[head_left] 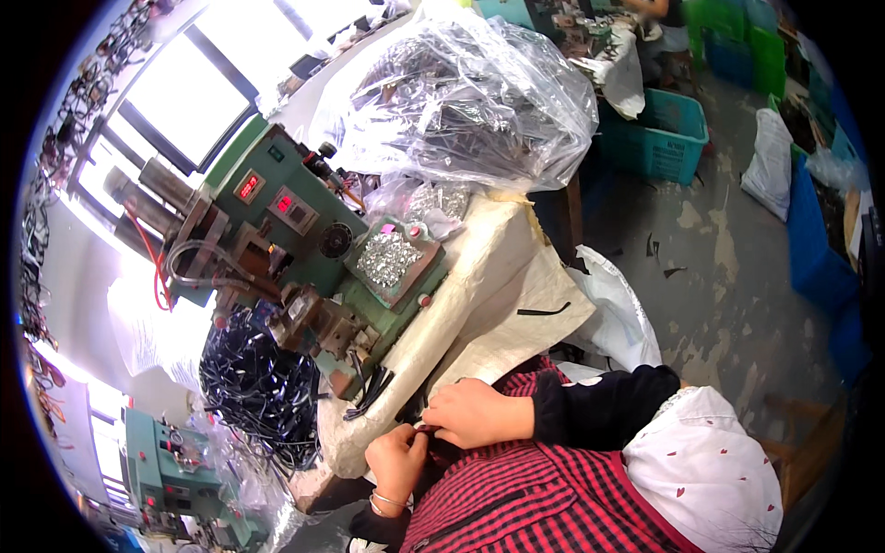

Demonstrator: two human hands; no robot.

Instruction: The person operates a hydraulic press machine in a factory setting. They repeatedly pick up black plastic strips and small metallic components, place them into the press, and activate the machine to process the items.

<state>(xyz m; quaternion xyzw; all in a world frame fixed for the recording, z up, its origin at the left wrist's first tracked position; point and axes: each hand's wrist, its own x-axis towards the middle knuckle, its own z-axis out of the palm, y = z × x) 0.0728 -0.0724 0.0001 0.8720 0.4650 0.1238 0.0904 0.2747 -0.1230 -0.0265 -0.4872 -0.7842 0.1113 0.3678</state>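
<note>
My right hand (475, 413) comes in from the right in a black sleeve and rests at the edge of the white sack-covered bench (498, 295). My left hand (396, 461), with a thin bracelet at the wrist, sits just below and left of it. The fingertips of both hands meet and pinch a small dark piece (422, 427), too small to make out. A few black strips (369, 392) lie just left of my hands, at the front of a green press machine (304, 240). My red-and-black checked clothing fills the lower frame.
A tray of small shiny metal parts (389, 258) sits on the machine. A heap of black strips (263, 392) lies to its left, a big clear plastic bag (461, 92) behind. Teal crates (664, 138) and blue crates stand on the concrete floor at right. Another green machine (171, 470) is at lower left.
</note>
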